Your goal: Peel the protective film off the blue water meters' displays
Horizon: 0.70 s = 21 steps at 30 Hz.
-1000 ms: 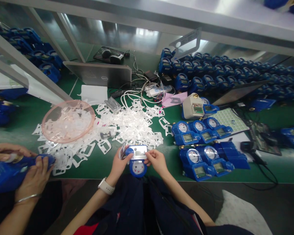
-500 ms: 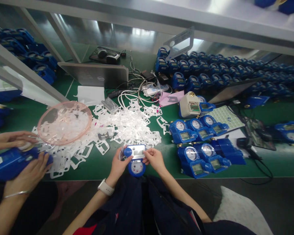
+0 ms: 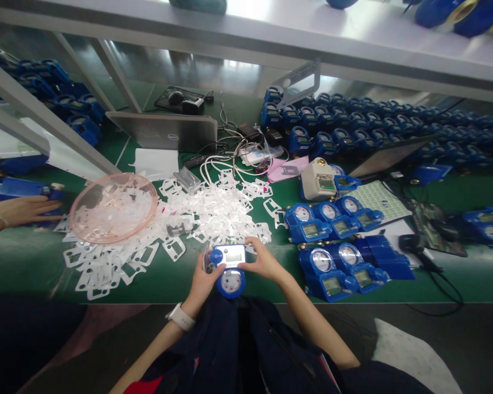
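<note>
A blue water meter (image 3: 231, 282) is held at the table's front edge, its round dial toward me and a silver plate with a small display above the dial. My left hand (image 3: 202, 280) wraps the meter's left side, thumb beside the blue round knob. On the other side, my right hand (image 3: 267, 262) grips the meter's right end, with its thumb below the display and fingers at the upper corner. White cut-out plates (image 3: 222, 205) lie heaped just beyond the meter. Several finished-looking blue meters (image 3: 332, 284) stand in rows to my right.
A pink round basin (image 3: 113, 238) with white pieces stands left. A co-worker's hand (image 3: 22, 210) rests on blue meters at the far left. Behind are a laptop (image 3: 160, 131), tangled cables and a beige meter (image 3: 316, 180). A scanner (image 3: 413, 243) lies right, and a shelf (image 3: 246, 33) spans overhead.
My right hand's fingers have shifted from a pinch at the plate's right edge to a wider grip around that end. The co-worker's hand and blue meter have moved away leftward.
</note>
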Available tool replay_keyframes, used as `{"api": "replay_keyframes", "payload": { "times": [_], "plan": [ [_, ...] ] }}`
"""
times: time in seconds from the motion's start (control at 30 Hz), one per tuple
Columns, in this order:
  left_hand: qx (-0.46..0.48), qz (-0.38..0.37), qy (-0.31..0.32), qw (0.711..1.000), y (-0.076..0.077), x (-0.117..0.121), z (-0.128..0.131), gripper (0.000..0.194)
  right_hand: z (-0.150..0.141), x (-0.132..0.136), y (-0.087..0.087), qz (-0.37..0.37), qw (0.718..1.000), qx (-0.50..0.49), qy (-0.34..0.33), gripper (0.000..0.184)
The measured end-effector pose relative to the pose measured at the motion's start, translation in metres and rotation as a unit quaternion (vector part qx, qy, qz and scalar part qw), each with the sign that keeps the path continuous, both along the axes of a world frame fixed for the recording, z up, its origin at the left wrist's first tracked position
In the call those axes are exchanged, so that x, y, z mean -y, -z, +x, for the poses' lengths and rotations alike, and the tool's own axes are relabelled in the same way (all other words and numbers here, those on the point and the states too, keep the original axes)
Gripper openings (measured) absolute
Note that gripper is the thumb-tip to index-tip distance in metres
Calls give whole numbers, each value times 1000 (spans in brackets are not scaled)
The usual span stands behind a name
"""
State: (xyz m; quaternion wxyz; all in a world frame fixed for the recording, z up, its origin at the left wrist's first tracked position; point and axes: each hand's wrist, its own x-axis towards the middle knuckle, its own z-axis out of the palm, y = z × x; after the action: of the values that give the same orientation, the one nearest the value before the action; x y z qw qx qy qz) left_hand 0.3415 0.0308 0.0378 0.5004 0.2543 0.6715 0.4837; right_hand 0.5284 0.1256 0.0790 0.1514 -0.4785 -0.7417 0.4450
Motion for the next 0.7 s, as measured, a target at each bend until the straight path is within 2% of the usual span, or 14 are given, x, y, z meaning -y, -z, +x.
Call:
{"api": "replay_keyframes", "payload": {
  "times": [0.07,0.17,0.23,0.33,0.43,0.5,0.57,0.6,0.63,0.67,0.7],
  "plan": [
    [38,0,-5,999,0,0,2,60,-1,-5,9,-19,995,-87,-45,50],
    [80,2,-15,997,-2,-2,4,60,-15,-20,18,-55,990,-117,-62,30],
    [84,2,-17,996,-5,-4,4,60,-31,-34,17,-69,991,-78,-78,23],
    [87,6,-23,996,-10,-7,4,60,-57,-54,6,-65,988,41,-131,26],
    [96,10,-24,995,-15,-9,6,65,-82,-63,-4,8,973,152,-175,33],
    [102,11,-34,994,-17,-10,7,66,-94,-61,-6,46,970,167,-168,36],
    [107,12,-52,993,-18,-7,3,61,-96,-55,-3,40,989,101,-96,36],
    [109,10,-59,992,-18,-4,-2,56,-93,-51,1,5,999,26,-21,33],
    [109,7,-68,992,-18,0,-9,51,-86,-47,5,-48,994,-67,74,31],
    [107,1,-78,991,-17,4,-19,47,-76,-44,11,-107,966,-159,173,30],
    [101,-12,-98,990,-15,9,-31,44,-63,-40,16,-160,922,-235,261,30]
  ]
}}
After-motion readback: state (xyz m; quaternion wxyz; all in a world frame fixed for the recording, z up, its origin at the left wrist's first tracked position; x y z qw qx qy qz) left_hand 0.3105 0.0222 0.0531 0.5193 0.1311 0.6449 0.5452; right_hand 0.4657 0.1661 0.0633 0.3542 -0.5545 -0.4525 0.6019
